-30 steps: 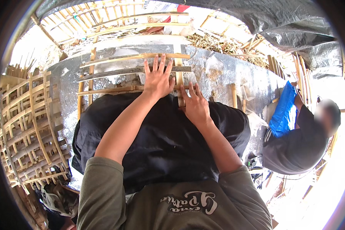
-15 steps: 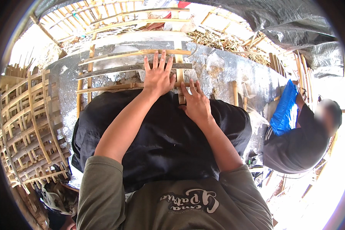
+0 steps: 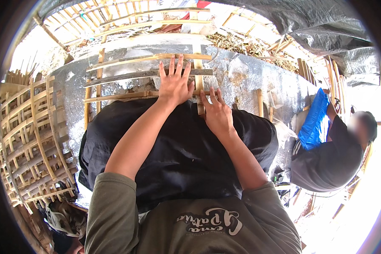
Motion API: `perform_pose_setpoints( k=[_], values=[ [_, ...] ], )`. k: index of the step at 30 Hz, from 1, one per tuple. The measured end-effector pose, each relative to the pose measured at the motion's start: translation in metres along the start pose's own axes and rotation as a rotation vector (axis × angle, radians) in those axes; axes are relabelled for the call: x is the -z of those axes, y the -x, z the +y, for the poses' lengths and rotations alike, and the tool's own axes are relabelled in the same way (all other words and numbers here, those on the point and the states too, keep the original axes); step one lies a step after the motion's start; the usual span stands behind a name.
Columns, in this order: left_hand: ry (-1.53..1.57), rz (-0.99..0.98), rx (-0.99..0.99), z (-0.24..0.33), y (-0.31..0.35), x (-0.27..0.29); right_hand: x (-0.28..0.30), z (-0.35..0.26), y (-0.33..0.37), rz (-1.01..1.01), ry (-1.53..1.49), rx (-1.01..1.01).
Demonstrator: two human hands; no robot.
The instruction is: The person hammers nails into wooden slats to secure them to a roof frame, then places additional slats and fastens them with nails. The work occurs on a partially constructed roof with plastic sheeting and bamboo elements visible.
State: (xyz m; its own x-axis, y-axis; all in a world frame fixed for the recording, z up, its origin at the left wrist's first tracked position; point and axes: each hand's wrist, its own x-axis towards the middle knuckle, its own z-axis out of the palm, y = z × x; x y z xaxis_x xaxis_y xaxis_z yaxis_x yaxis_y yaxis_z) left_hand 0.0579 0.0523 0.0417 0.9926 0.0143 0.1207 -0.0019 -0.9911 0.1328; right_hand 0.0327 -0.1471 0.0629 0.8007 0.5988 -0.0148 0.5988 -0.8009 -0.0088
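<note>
The bamboo frame (image 3: 122,62) lies on the grey sheet (image 3: 279,91), running past its far edge. The left hand (image 3: 173,89) spreads its fingers wide over the crosspieces (image 3: 205,72); the right hand's (image 3: 219,115) fingers bend at the upright slat (image 3: 199,84), grip unclear. Uneven pressing could skew a crosspiece; rough edges could splinter into fingertips.

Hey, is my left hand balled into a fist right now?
No, your left hand is open, its fingers spread over the bamboo slats.
</note>
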Motion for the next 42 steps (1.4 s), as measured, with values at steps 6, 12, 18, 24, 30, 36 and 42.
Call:
perform_pose_setpoints(
  k=[6, 12, 18, 24, 30, 36, 42],
  values=[
    [0.012, 0.014, 0.004, 0.000, 0.000, 0.000, 0.003, -0.002, 0.000, -0.023, -0.011, -0.015],
    [0.001, 0.007, 0.009, 0.000, 0.000, -0.001, 0.004, -0.003, -0.001, -0.026, 0.001, -0.015],
    [0.003, 0.001, 0.013, 0.001, 0.000, -0.002, 0.003, -0.003, -0.001, -0.022, -0.005, -0.022],
    [0.003, -0.044, 0.016, 0.000, -0.002, 0.000, 0.005, -0.003, -0.002, -0.023, -0.020, -0.011],
    [0.004, -0.036, 0.009, 0.000, 0.000, -0.001, 0.011, -0.006, -0.001, -0.043, -0.020, -0.006],
    [0.004, 0.007, -0.003, -0.001, 0.000, -0.003, 0.036, -0.011, -0.006, -0.170, -0.071, -0.029],
    [0.038, 0.034, -0.022, -0.002, 0.001, -0.005, 0.061, -0.005, -0.014, -0.264, -0.199, -0.001]
  ],
)
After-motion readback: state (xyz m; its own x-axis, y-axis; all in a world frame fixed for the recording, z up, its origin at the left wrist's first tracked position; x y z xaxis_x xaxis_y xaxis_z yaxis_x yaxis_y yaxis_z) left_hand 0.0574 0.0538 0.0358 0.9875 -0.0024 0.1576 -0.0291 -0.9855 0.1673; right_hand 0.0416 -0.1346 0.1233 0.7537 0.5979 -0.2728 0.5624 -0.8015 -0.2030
